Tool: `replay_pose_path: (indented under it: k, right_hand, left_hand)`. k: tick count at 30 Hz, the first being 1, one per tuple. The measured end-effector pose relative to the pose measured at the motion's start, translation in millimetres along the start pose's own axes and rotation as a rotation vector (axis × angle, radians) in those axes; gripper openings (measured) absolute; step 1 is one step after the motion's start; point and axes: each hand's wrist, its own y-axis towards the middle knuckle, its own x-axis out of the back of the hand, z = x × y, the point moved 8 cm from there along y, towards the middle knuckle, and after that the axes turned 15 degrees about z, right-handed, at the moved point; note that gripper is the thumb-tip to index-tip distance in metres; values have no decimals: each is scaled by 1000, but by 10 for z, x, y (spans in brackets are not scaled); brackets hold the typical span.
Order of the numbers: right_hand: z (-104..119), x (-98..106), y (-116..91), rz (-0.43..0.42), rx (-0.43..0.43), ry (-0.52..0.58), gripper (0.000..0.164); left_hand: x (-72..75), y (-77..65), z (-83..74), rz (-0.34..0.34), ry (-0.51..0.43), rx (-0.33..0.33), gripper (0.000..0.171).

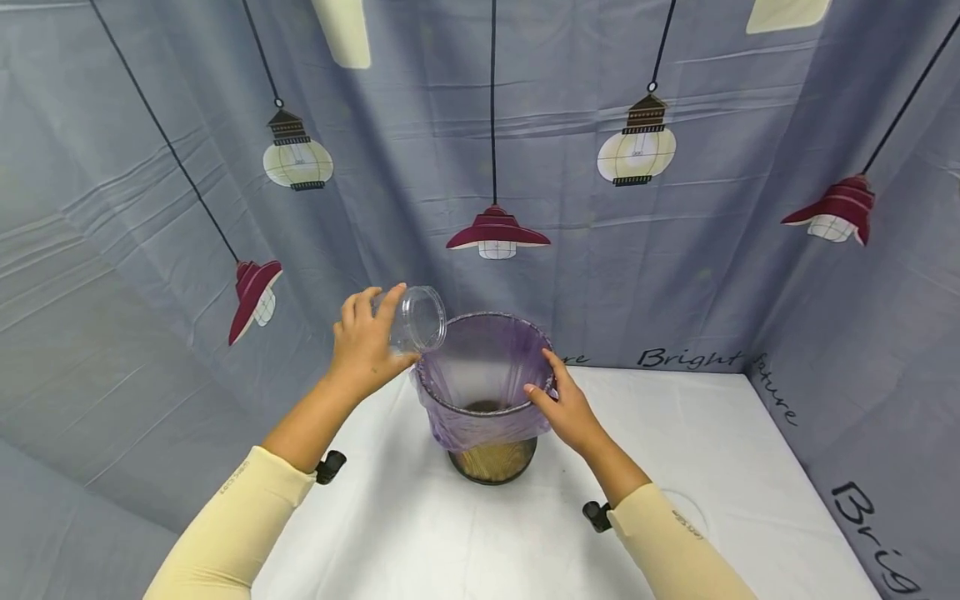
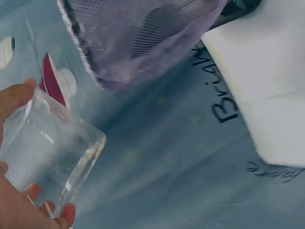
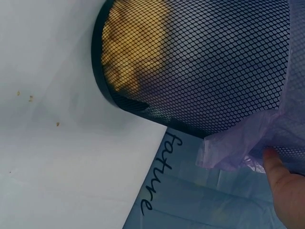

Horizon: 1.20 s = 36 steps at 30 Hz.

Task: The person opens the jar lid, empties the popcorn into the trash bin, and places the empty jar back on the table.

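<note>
The left hand [image 1: 365, 343] is raised beside the bin [image 1: 486, 392], fingers and thumb wrapped around a clear plastic cup [image 1: 415, 320] tipped on its side, mouth facing over the bin's rim. The right hand [image 1: 564, 407] rests against the bin's near right edge, fingers fairly straight, pressing the purple bag [image 1: 480, 371] against the mesh wall. The bin stands upright on the white table [image 1: 420, 525], yellowish matter at its bottom.

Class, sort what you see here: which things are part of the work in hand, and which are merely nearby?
In use:
left hand gripping tilted clear cup
right hand on purple bag
mesh bin

Merely nearby:
white table
lamp-print curtain
crumbs
</note>
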Motion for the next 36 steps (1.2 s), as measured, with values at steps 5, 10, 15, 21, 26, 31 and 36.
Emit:
replay_pose_path:
  k: [5,10,15,21,26,31,36]
  right_hand:
    - [6,7,-9,3,-4,2,76]
    - [15,9,-23,5,-14,-4,77]
    - [21,21,-33,5,-15,-9,76]
    - [46,-10,-6,4,2,0,76]
    - [45,-29,-12,3,0,-1,75]
    - [45,-47,-17,6,-2,-10,76]
    - [35,0,-45,-10,-20,-20,75]
  left_hand:
    - [-129,-359,448,-61,-292,144,115]
    - [-570,-854,759,-41,-531,279,120]
    - [-1359,-1434,721,115,-722,365,121]
    - [-2219,-1950,389,249,-868,271,114]
    - [-2732,-2180,-49,349,-951,202,113]
    - [-3055,-2123,-568,412,-996,38,115]
    - [-3311,-1955,-1017,469,-914,-152,114]
